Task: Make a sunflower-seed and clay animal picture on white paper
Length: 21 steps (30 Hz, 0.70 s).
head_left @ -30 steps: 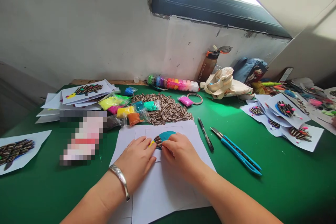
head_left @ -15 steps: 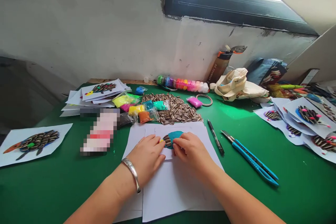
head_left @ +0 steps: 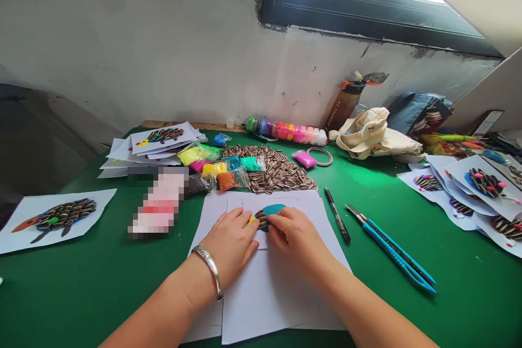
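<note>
- Green table [head_left: 81,283] fills the near view, with white paper [head_left: 265,293] laid on it under both forearms.
- Left hand [head_left: 232,244], a bracelet [head_left: 210,269] on its wrist, lies flat on the paper. Its fingers are together, their tips against the left edge of the clay patch [head_left: 274,209].
- Right hand [head_left: 297,242] is curled, its fingertips down on the patch's near edge. Whether they pinch a seed cannot be told.
- The teal patch sits on the top sheet between the two sets of fingertips. A few seeds [head_left: 261,219] are set in its left end, and a yellow bit [head_left: 252,220] shows just beside them.
- Over the last second both hands have stayed on this same spot. The seeded part looks no larger, so the work is still at the left end and most of the teal is bare.
- What has changed is the view: it has drifted, and the bird picture [head_left: 57,217] at far left now shows whole.
- Right of the paper lie a pen [head_left: 337,222] and a blue knife [head_left: 393,255], both untouched and lying where they did.
- Beyond the paper are the seed pile [head_left: 277,171] and clay bags [head_left: 220,166], with a paper stack [head_left: 163,138] to the left and finished pictures [head_left: 481,185] to the right.
- At the wall stand clay tubs [head_left: 285,131], a bottle [head_left: 346,100] and a cloth bag [head_left: 371,133], below the window [head_left: 367,0].
</note>
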Each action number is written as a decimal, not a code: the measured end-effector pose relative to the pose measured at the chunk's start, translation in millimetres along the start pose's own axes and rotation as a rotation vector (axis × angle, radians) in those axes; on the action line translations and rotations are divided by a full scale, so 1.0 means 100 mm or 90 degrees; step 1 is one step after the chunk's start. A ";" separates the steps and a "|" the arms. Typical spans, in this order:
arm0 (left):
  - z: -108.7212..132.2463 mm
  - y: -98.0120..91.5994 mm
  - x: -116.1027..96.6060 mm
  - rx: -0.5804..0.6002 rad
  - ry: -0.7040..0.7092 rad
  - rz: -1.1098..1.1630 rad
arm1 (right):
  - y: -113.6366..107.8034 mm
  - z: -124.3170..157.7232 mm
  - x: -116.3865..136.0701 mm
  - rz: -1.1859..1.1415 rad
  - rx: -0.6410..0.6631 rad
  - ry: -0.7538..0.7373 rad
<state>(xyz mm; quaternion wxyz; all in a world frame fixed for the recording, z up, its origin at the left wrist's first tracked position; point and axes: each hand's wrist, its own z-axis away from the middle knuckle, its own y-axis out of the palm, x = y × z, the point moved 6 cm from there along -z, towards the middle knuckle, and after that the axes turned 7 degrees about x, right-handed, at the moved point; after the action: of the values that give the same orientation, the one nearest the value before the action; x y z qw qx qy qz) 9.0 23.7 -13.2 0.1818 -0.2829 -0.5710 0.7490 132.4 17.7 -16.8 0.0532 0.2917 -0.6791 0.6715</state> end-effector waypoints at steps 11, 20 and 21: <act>0.01 0.00 0.00 0.007 0.000 0.000 | -0.02 -0.01 0.00 -0.021 -0.006 -0.003; 0.00 0.00 0.00 -0.005 0.000 0.006 | -0.05 0.00 -0.01 -0.042 -0.008 -0.010; 0.00 0.00 0.00 -0.005 0.000 0.005 | -0.05 0.00 -0.01 -0.038 -0.010 -0.012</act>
<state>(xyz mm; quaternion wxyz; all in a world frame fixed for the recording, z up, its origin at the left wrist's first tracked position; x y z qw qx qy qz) 8.9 23.8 -12.9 0.1775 -0.2861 -0.5730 0.7472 135.3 18.7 -12.6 0.0691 0.3180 -0.6755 0.6616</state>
